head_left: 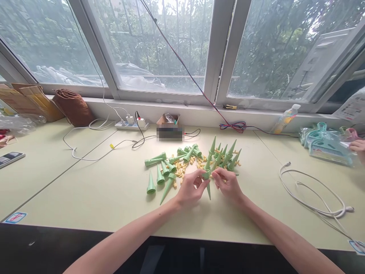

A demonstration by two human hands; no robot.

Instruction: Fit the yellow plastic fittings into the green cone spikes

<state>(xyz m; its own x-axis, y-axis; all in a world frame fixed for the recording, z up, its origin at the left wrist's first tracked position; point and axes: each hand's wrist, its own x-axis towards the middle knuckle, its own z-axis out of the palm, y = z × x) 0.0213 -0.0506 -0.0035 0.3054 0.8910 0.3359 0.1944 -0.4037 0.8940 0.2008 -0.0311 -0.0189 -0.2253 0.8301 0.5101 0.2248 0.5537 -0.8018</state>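
Note:
My left hand (pixel 191 188) is closed round the collar of a green plastic watering spike (pixel 208 191), its tip pointing down over the table. My right hand (pixel 228 185) pinches at the right side of that collar. Whatever is between those fingertips is too small and covered to make out. Left of my hands lie loose green spikes (pixel 160 176), some standing on their wide ends and others on their sides. Small yellow plastic valves (pixel 181 167) are heaped behind my left hand. Behind my right hand stands a group of green spikes (pixel 229 152) with yellow valves at their sides.
At the back are a small open box (pixel 169 119), a power strip (pixel 132 125) with cables and a brown drawstring bag (pixel 73 106). To the right lie a coiled white cable (pixel 313 190), a bottle (pixel 286 118) and wrapped dustpans (pixel 327 146); another person's hand (pixel 358 148) shows there.

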